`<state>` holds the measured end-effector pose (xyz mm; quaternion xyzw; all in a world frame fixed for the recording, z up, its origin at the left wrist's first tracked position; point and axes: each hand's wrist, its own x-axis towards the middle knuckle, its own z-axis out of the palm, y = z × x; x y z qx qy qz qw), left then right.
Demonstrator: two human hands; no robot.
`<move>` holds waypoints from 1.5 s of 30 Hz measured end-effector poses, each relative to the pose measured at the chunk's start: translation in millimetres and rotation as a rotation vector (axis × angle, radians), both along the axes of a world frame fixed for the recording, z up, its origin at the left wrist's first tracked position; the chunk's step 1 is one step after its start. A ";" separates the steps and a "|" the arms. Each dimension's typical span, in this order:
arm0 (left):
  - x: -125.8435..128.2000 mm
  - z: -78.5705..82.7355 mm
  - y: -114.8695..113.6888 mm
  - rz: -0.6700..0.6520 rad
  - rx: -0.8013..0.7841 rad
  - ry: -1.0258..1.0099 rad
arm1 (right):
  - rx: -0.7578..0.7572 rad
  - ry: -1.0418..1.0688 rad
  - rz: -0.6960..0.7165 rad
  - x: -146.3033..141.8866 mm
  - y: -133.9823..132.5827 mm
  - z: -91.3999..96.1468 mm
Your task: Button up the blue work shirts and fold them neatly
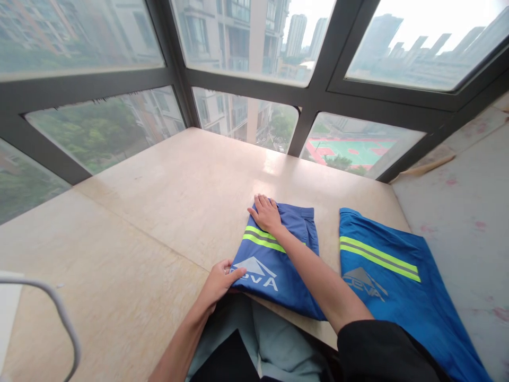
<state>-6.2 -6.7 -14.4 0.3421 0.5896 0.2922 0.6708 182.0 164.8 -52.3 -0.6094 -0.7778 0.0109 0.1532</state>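
A folded blue garment [278,265] with neon yellow stripes and a white logo lies on the beige marble sill [159,212]. My right hand [265,213] lies flat on its far left corner, fingers stretched out, the forearm crossing over the fabric. My left hand [220,279] pinches the near left edge of the same garment with thumb and fingers. A second blue garment [397,276] with the same stripes and a grey logo lies spread to the right, untouched.
Dark-framed windows [310,95] close off the sill's far side. A white curved bar [59,313] stands at the lower left. A pale stained surface [469,212] lies to the right. Grey-blue cloth [274,345] hangs below the sill's near edge.
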 end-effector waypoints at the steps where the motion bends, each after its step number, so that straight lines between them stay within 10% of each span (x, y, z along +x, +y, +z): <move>1: -1.7 2.9 -3.9 0.012 -0.018 -0.047 | 0.007 -0.001 -0.009 -0.5 0.4 0.1; 14: -3.9 2.9 -24.2 0.185 -0.022 -0.136 | 0.042 -0.050 0.007 43.6 -44.1 33.3; 20: 0.4 2.2 -24.8 0.191 -0.022 -0.094 | -0.086 -0.132 -0.278 102.2 -69.5 14.8; 29: -7.5 6.8 -38.6 0.292 0.106 -0.127 | -0.146 -0.090 -0.314 116.5 -65.7 -2.2; 45: 17.7 -8.6 -16.7 0.130 0.597 0.491 | -0.135 -0.114 -0.407 156.2 -53.5 -11.3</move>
